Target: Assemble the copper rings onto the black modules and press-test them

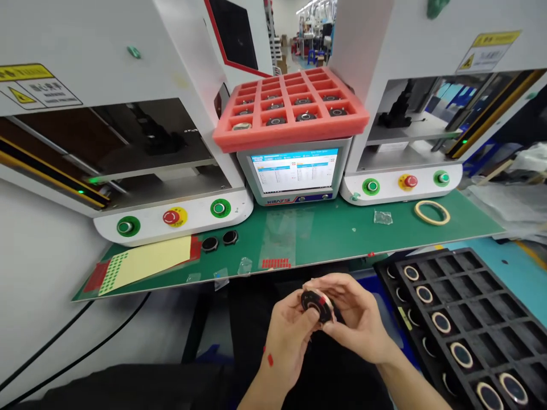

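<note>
My left hand [285, 330] grips a round black watch case [315, 303], its thumb pressed on the dark face with the ring in the middle. My right hand [356, 319] curls around the far and right side of the same case, thumb at its lower edge. The case is tilted, with a pale band along its rim and a small red tab on it. A red sticker [270, 359] clings to the back of my left hand. On the green bench edge beyond lies a clear sheet with red stickers [276, 263].
Two watch cases [209, 245] and a yellow sheet [154, 259] with green dots lie left on the green bench [325, 239]. A tape roll [445, 217] lies right. Black tray [478, 287] holds pale-rimmed watch cases. Red foam tray [294, 132] tops a monitor [294, 171] between two presses.
</note>
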`<control>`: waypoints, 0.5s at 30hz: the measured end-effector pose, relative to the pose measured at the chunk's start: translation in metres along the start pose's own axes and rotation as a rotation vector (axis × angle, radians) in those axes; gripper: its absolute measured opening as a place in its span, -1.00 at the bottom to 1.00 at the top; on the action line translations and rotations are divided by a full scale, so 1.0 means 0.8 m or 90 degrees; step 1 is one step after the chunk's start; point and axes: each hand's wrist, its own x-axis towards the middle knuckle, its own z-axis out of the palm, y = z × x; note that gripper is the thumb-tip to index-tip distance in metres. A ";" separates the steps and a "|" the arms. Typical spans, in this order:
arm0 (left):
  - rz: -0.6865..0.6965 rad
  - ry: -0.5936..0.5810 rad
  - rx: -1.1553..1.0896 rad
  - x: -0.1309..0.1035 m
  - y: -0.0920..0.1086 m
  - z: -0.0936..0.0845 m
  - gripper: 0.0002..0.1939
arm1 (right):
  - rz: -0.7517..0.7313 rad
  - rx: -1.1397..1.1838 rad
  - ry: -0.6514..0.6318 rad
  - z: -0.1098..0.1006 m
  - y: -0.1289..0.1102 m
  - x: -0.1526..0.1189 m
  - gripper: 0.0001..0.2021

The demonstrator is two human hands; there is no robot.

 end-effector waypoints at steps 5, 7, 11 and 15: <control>0.209 0.149 0.223 -0.033 0.002 0.006 -0.94 | -0.084 -0.123 0.037 0.002 -0.015 -0.011 -0.64; 0.269 0.164 0.302 -0.039 0.002 0.006 -0.94 | -0.123 -0.187 0.072 0.005 -0.019 -0.014 -0.63; 0.372 0.097 0.477 -0.042 0.011 -0.006 -0.78 | -0.138 -0.250 0.097 0.009 -0.026 -0.015 -0.69; 0.425 -0.017 0.648 -0.046 0.023 -0.030 -0.73 | -0.168 -0.261 0.065 0.010 -0.031 -0.010 -0.85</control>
